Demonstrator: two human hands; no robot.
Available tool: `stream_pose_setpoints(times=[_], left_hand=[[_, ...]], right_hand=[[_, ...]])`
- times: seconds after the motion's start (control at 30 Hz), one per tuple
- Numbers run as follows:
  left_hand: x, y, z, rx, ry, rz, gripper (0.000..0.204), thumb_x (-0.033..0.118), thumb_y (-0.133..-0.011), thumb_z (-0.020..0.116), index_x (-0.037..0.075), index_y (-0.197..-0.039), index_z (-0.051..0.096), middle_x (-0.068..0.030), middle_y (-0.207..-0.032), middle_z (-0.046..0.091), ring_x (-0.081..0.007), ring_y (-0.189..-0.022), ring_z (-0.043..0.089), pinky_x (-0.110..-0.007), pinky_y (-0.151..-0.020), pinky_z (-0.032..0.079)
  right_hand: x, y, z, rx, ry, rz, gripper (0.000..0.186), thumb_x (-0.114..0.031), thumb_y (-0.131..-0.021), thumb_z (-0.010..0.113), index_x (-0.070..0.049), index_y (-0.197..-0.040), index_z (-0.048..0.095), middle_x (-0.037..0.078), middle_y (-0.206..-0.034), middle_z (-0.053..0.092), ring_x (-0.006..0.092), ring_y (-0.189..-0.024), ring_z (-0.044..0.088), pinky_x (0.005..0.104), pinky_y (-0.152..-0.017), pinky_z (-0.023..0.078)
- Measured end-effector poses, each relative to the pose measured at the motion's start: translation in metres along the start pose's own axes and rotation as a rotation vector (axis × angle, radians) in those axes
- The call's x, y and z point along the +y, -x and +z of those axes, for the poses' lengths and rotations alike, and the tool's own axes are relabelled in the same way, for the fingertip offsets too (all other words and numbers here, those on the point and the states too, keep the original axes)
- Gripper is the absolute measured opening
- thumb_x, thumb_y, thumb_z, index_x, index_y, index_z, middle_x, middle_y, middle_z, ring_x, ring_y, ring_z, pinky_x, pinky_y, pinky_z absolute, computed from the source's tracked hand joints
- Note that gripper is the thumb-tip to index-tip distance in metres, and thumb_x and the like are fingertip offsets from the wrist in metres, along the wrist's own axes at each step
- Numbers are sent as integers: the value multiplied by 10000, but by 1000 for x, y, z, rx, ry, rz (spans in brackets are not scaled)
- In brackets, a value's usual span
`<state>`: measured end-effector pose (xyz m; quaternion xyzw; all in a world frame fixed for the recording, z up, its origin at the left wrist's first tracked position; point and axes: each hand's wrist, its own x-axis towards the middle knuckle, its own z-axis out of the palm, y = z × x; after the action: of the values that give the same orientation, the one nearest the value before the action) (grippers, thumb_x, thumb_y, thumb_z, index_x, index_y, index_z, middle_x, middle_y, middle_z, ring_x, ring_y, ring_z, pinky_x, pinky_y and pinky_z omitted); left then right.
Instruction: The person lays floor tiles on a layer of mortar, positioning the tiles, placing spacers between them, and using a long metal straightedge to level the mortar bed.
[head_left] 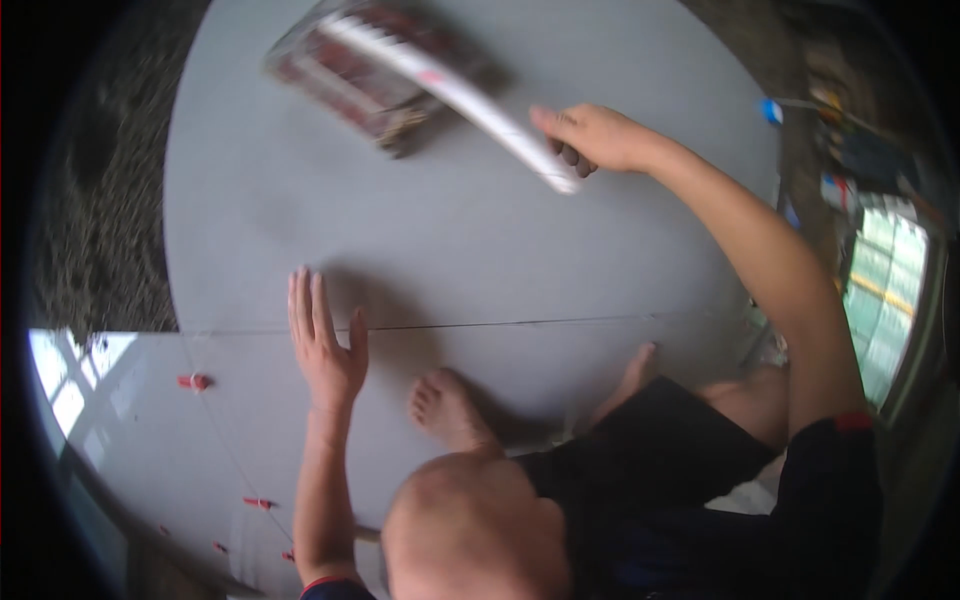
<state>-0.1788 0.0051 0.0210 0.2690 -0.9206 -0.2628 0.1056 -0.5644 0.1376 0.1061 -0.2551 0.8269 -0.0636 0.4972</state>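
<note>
My right hand [595,140] is closed on one end of a long, straight white bar [470,105] with a small pink mark, slanting up to the left over a clear plastic bag of reddish pieces [350,90]; the bar is blurred. My left hand [325,330] is open, fingers stretched out and holding nothing, over the large grey tiles [440,250] near the seam between them; whether it touches the surface I cannot tell. My bare feet [445,410] and knees are below, between my arms.
Several red clips [195,382] sit along thin seams in the tiles at the lower left. Rough dark ground [100,240] borders the grey tile at the left. At the right edge are assorted objects, a blue-capped item [771,112] and a stack of pale green glossy squares [880,290].
</note>
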Motion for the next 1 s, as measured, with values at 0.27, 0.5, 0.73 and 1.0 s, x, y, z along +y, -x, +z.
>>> stream_pose_setpoints(times=[0.27,0.5,0.73,1.0], left_hand=[[135,-47,77,-533,-145,409,757,231,-807,705,-4,-1429,341,-210,-1530,251,-390,-1427,208,-511,-1152,199],[188,-91,63,-953,-416,655,723,255,-803,710,-40,-1383,393,-247,-1450,356,-385,-1342,351,-494,-1122,261],[315,-94,145,-1122,-372,1003,304,352,-825,686,57,-855,620,-110,-789,625,-294,-782,627,-434,-698,476],[396,-3,259,-1116,-587,1208,154,234,-867,600,106,-915,672,-101,-760,641,-308,-712,633,-410,-609,489]], right_hand=[[338,161,-13,368,307,270,587,-518,-944,481,-12,-1225,583,217,-1141,618,374,-1084,572,422,-943,456],[479,190,217,1072,199,335,659,-369,-956,481,65,-1423,312,264,-1524,203,430,-1388,258,475,-1138,243],[418,237,278,985,-76,229,605,-320,-943,520,57,-1388,363,242,-1495,284,394,-1387,276,505,-1123,242],[485,248,245,830,-1480,599,440,-432,-937,523,-25,-792,608,100,-687,654,279,-585,613,421,-605,475]])
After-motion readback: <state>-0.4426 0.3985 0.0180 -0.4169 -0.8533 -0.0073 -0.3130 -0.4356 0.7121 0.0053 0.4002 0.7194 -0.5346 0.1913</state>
